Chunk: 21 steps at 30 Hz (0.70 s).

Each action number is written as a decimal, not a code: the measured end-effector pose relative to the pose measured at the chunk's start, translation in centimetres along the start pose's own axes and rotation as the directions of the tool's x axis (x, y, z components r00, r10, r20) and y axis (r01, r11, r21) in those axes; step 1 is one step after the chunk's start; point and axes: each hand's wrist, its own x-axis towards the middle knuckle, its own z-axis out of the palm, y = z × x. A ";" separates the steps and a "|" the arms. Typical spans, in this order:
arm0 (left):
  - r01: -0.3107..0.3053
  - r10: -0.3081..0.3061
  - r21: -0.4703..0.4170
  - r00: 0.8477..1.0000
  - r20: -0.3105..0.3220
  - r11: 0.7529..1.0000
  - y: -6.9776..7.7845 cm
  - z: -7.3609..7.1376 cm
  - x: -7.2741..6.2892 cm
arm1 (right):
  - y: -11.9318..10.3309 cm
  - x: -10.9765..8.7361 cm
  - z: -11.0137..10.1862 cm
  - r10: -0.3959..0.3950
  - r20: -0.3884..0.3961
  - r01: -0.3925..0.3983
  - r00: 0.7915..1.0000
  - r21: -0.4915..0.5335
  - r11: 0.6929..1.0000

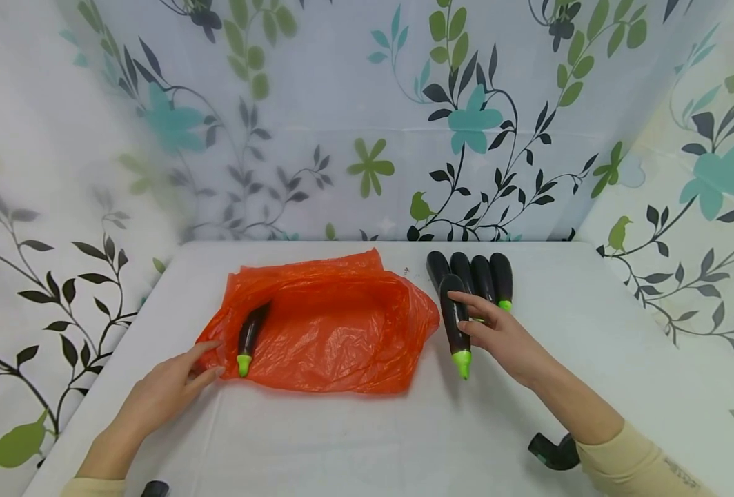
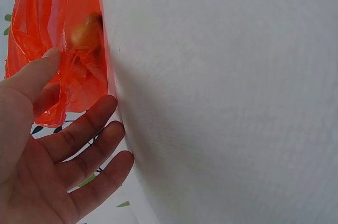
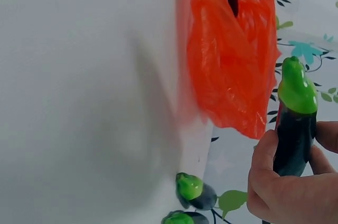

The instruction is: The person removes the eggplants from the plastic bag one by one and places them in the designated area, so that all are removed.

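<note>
An orange-red plastic bag [image 1: 336, 338] lies spread on the white table, its mouth facing me. One dark eggplant with a bright green cap [image 1: 252, 338] is inside the bag's left part. At the bag's left edge, my left hand [image 1: 162, 393] pinches the thin plastic between thumb and forefinger; its other fingers spread loosely in the left wrist view. My right hand [image 1: 506, 338] grips another eggplant [image 1: 451, 319] by its dark body, just right of the bag. In the right wrist view, the held eggplant's green cap [image 3: 297, 89] points upward.
Several more eggplants [image 1: 481, 276] lie side by side at the back right, behind the held one. A black curved object [image 1: 553, 452] sits by my right forearm, and part of another dark object [image 1: 156, 489] shows at the bottom left. Leaf-patterned cloth [image 1: 317, 124] hangs behind the table.
</note>
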 end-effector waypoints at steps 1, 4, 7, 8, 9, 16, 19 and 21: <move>0.001 -0.001 0.000 1.000 -0.001 1.000 0.0 0.0 0.0 | 0.2 0.0 -0.1 -0.001 -0.002 0.001 1.000 -0.006 1.000; 0.004 -0.004 0.002 1.000 0.000 1.000 0.1 0.0 0.0 | 0.6 0.2 -0.2 0.006 -0.020 -0.006 1.000 -0.022 1.000; 0.005 -0.005 0.001 1.000 0.000 1.000 0.1 0.0 0.0 | 1.1 0.2 -0.4 0.006 -0.031 -0.007 1.000 -0.034 0.999; 0.004 -0.004 0.002 1.000 0.002 1.000 0.1 0.0 0.0 | 1.2 0.2 -0.5 0.008 -0.037 -0.009 0.999 -0.040 0.999; 0.005 -0.005 0.002 1.000 0.001 1.000 0.1 0.0 0.0 | 1.3 0.1 -0.6 0.009 -0.042 -0.011 0.999 -0.047 0.999; 0.002 -0.002 0.000 1.000 0.005 1.000 -0.1 0.1 0.1 | 2.1 -0.6 -1.2 0.043 -0.052 -0.050 0.998 -0.137 0.989; 0.005 -0.005 0.000 1.000 0.012 1.000 -0.1 0.0 0.2 | 2.6 -0.8 -1.4 0.058 -0.036 -0.063 0.998 -0.184 0.981; 0.008 -0.008 -0.002 1.000 0.016 1.000 -0.2 0.0 0.2 | 3.1 -0.9 -1.3 0.063 -0.023 -0.066 0.998 -0.205 0.976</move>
